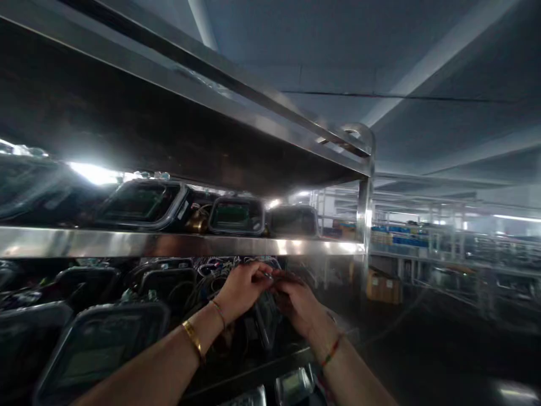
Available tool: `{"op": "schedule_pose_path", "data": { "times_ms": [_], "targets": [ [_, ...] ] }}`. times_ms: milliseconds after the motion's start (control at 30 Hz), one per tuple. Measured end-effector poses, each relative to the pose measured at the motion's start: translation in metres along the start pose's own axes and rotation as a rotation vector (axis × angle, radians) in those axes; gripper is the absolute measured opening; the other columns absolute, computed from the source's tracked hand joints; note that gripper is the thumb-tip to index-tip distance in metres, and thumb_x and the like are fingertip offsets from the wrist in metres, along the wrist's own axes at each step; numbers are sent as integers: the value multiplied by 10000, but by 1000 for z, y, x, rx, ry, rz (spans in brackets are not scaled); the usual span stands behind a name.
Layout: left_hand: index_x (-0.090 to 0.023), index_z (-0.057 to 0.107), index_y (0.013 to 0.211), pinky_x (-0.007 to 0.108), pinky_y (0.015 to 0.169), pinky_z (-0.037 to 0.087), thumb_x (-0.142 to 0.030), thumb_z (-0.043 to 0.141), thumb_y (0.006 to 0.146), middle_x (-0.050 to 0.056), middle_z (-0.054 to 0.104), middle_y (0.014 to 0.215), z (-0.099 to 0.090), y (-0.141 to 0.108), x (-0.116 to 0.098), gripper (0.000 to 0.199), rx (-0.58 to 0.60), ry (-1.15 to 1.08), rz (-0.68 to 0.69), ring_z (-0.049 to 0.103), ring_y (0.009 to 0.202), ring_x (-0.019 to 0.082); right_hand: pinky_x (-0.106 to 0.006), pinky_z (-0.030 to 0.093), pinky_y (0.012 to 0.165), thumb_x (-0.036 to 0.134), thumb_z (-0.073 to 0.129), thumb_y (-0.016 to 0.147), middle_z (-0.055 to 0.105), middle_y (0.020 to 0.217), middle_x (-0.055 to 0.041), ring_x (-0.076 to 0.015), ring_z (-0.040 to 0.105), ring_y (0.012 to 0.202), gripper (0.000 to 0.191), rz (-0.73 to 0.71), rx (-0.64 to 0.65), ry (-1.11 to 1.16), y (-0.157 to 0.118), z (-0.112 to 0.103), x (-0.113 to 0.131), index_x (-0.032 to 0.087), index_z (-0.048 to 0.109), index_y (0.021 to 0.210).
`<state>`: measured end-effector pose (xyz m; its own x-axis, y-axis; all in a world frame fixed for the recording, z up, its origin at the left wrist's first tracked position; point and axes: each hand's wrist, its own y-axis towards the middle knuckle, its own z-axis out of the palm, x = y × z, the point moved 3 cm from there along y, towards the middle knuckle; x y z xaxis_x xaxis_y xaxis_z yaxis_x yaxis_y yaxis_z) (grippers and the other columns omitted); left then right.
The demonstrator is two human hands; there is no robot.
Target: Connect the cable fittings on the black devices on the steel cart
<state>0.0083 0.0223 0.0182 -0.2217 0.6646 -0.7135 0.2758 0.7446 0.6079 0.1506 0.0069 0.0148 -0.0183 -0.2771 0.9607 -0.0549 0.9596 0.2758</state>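
My left hand (245,286) and my right hand (299,300) meet below the metal shelf edge, fingertips nearly touching. Both have their fingers pinched together. A small shiny bit shows at the left fingertips, too small and blurred to name; whatever the right fingers grip is hidden. Just behind the left hand lies a tangle of cables (207,277). Beneath the hands, a dark device with a clear edge (266,321) stands tilted, partly covered by the right hand. Left of my forearm sits a dark case with a transparent window (105,344).
A steel shelf rail (181,245) runs just above my hands, with windowed cases (236,217) on that shelf. The upper shelf (190,132) overhangs them. An upright post (364,208) stands to the right. Beyond it are a cardboard box (384,286) and blue bins (409,241).
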Motion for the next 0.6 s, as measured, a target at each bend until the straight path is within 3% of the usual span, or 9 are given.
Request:
{"op": "schedule_pose_path", "data": {
  "times_ms": [200,333,467,600],
  "targets": [
    [-172,735,904,329,824,488,-239,575,816,53,766,910,-4,-2,-6,194,-13,81,4,700,897,225,-284,212,518,476,559,623,520,589,14,-125,335,535,314,-165,-72,-167,-5,-5,10,187,606,734],
    [-168,729,858,312,793,479,-194,603,803,45,761,875,-3,-1,-7,140,-34,152,11,699,862,213,-301,303,621,522,552,676,584,626,-10,-159,471,634,342,-313,-104,-404,0,-8,19,189,622,651],
    [-170,741,904,311,812,478,-194,615,809,48,763,894,-4,-2,-8,159,-43,155,-15,700,873,207,-312,322,655,532,527,710,562,629,-2,-165,488,652,354,-408,-124,-517,7,-10,22,194,612,645],
    [-166,740,890,324,813,477,-214,609,813,51,758,883,-6,-1,-4,159,-74,150,-31,693,867,212,-310,423,694,639,484,810,631,747,-27,-187,571,745,474,-434,-131,-468,8,-12,19,186,621,775]
  ]
}}
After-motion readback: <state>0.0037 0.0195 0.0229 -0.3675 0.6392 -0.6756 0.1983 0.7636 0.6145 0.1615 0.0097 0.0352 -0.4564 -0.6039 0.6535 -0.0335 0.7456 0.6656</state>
